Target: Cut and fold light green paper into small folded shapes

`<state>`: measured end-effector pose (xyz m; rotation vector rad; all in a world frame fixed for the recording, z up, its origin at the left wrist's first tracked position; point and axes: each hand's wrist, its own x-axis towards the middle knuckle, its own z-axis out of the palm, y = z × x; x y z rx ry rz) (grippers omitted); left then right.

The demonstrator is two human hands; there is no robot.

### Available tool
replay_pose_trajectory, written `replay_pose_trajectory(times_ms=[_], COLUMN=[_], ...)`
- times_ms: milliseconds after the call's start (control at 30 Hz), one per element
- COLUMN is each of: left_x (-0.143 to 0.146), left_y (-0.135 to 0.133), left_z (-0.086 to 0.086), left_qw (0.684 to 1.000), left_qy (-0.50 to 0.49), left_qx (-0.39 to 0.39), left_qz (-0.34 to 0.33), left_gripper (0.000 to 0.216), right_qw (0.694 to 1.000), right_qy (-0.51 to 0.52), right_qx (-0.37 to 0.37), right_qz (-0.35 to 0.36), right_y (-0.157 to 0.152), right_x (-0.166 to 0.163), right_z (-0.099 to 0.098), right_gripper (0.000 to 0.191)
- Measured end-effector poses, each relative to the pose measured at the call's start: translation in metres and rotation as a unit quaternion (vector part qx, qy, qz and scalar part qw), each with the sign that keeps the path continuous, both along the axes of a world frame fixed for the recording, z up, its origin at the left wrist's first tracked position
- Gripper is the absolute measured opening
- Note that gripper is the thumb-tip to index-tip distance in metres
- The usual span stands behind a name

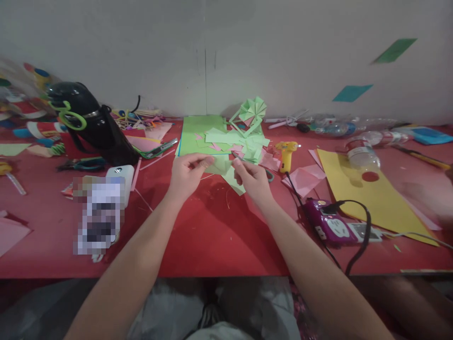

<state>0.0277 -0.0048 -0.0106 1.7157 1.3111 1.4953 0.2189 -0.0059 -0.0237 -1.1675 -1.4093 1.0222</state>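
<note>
My left hand [186,174] pinches a pale green piece of paper [220,165] between thumb and fingers, just above the red table [212,226]. My right hand [250,177] is closed on scissors [247,165], whose blades point left into the paper and whose teal handle loop [270,175] shows past my fingers. Behind both hands lie a stack of green sheets [198,134], a heap of green and pink paper scraps [240,144] and a folded green paper fan shape [251,112].
A yellow glue gun [286,153] lies right of the scraps, with pink paper [304,179], a yellow sheet [371,193], a purple power strip [329,226] and plastic bottles [361,153]. Left are a black helmet [81,113], a white box [120,177] and craft clutter.
</note>
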Motion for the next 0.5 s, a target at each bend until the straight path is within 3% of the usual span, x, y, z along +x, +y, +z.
replay_pose_trajectory(times_ms=[67, 167, 300, 400, 500], left_x=[0.000, 0.001, 0.002, 0.003, 0.007], left_y=[-0.001, -0.003, -0.004, -0.001, 0.003], left_z=[0.001, 0.003, 0.003, -0.004, -0.013], left_qw=[0.999, 0.997, 0.991, 0.991, 0.989], left_qy=[0.020, 0.031, 0.058, 0.031, -0.082], left_qx=[0.035, 0.031, -0.020, -0.060, -0.095], left_qz=[0.001, -0.059, -0.121, -0.118, -0.077], left_gripper=[0.016, 0.008, 0.013, 0.032, 0.070], right_qw=[0.995, 0.971, 0.977, 0.987, 0.990], right_qy=[0.058, 0.155, 0.172, 0.146, 0.126], right_qx=[-0.075, -0.159, -0.111, -0.055, -0.044], right_qz=[0.023, 0.090, 0.068, 0.038, 0.046], right_y=[0.002, 0.004, 0.005, 0.004, 0.003], right_x=[-0.001, -0.002, -0.001, -0.001, -0.003], right_z=[-0.001, -0.003, -0.006, -0.008, -0.010], right_gripper=[0.056, 0.055, 0.037, 0.044, 0.059])
